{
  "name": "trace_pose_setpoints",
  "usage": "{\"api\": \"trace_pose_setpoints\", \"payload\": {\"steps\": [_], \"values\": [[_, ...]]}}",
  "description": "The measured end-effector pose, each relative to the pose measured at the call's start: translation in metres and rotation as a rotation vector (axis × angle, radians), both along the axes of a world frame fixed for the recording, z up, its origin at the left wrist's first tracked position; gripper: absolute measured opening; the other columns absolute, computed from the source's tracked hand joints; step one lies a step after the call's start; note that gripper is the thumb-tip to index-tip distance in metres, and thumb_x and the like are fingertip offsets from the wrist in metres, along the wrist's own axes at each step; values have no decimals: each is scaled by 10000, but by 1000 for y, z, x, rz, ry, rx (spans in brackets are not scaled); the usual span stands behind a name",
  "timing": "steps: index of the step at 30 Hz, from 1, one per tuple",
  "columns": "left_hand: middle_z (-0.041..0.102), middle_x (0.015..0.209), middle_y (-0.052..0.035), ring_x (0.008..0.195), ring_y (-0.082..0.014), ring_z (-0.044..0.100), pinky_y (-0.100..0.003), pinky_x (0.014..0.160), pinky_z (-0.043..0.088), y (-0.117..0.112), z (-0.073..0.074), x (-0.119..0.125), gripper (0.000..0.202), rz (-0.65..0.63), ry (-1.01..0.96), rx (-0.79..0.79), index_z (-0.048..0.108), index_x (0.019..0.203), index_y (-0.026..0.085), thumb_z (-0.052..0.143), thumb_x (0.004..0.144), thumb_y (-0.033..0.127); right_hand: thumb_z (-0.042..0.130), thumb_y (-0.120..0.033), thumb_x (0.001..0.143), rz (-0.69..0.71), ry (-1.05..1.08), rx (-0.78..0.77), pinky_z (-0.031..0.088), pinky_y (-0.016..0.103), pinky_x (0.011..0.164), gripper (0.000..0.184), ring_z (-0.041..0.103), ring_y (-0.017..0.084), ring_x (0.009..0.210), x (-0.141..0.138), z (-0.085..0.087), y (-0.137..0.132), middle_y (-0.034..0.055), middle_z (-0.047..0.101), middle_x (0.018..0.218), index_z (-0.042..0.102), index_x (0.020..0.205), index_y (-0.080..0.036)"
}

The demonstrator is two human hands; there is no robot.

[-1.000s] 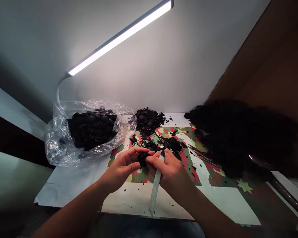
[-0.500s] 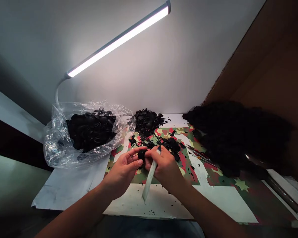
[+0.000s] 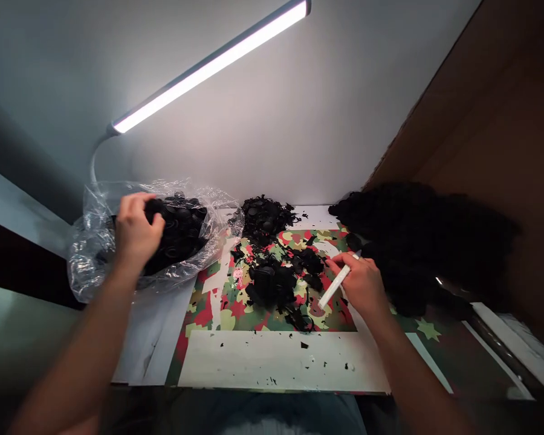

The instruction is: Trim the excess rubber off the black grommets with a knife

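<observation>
My left hand [image 3: 135,231] reaches into a clear plastic bag [image 3: 95,254] full of black round rubber parts [image 3: 181,232], with its fingers curled around one of them at the top of the heap. My right hand [image 3: 361,283] rests over the camouflage-patterned mat [image 3: 226,305] and grips a thin white-handled tool [image 3: 334,288] that slants down to the left. Between the hands lies a scatter of black parts and trimmings [image 3: 272,281].
A lit bar lamp [image 3: 208,63] on a bent neck hangs above the bench. A small heap of black scraps [image 3: 265,216] lies by the back wall. A large dark pile [image 3: 417,241] fills the right side beside a brown board [image 3: 494,121].
My hands have parted. The left went up and left into the bag; the right moved right with the tool. The black part they held together is no longer between them.
</observation>
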State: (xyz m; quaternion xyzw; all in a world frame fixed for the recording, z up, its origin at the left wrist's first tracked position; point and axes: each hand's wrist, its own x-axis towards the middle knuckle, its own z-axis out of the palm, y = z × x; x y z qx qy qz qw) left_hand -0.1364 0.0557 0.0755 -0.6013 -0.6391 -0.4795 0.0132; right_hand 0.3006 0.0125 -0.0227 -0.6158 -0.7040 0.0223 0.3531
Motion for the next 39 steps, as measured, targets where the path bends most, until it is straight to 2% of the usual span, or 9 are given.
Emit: {"api": "trace_pose_setpoints", "payload": {"steps": [3,6,9,13,18,24,30,35,39], "values": [[721,1080,-63,1446,-368,351,-607,1134,182,43,7,-44,375,69,48,-77,657,834,78,608,853,449,482,-279,873,18,17,17,382,439,903,268,668,274,888,5,-8,2,84,763,909,732,787,-229],[744,798,-85,1358,-397,479,-638,1059,259,64,9,-60,435,98,123,-190,657,679,149,610,787,568,492,-311,883,53,104,-18,364,457,969,264,659,245,803,-6,-2,-1,40,734,745,737,818,-237],[755,969,-129,1320,-414,500,-676,1060,258,57,10,-48,418,126,190,-133,687,797,163,552,849,555,476,-422,932,121,223,-123,426,404,881,304,638,231,758,-21,8,-5,28,711,710,710,913,-227],[669,1172,-142,1317,-388,467,-632,1097,271,18,-8,17,276,-106,273,11,681,937,195,468,977,366,340,-517,1004,182,424,-265,433,305,615,429,553,175,602,-39,21,-2,8,668,737,657,1070,-235],[698,954,-45,909,-217,649,-364,835,518,-19,-70,133,119,-697,342,-285,714,894,238,628,921,317,248,-580,1018,212,536,-265,381,277,537,585,486,160,557,-64,31,16,-19,491,590,718,1056,-235],[619,951,-101,954,-304,555,-442,848,453,-15,-107,188,161,-687,361,-394,665,843,190,717,844,343,513,-511,954,188,662,-167,499,302,678,358,635,174,691,-73,13,24,20,686,815,670,1064,-209],[654,1060,-64,1040,-256,575,-399,926,430,-15,-101,174,179,-783,-126,-399,534,829,210,706,783,201,702,-517,841,214,996,-310,554,322,699,344,719,202,732,-64,-8,21,58,741,859,571,898,-205],[670,1063,-56,909,-201,638,-323,811,481,-15,-94,162,366,-754,-818,-491,457,748,194,805,733,307,661,-464,893,274,1067,-302,547,325,777,265,703,194,831,-79,7,6,57,737,928,586,888,-210],[640,951,-4,847,-167,629,-268,738,488,-18,-88,163,436,-753,-986,-475,521,845,200,891,619,248,623,-436,917,348,967,-270,545,327,789,227,652,217,988,-89,15,-7,85,692,1171,595,865,-217]]}}
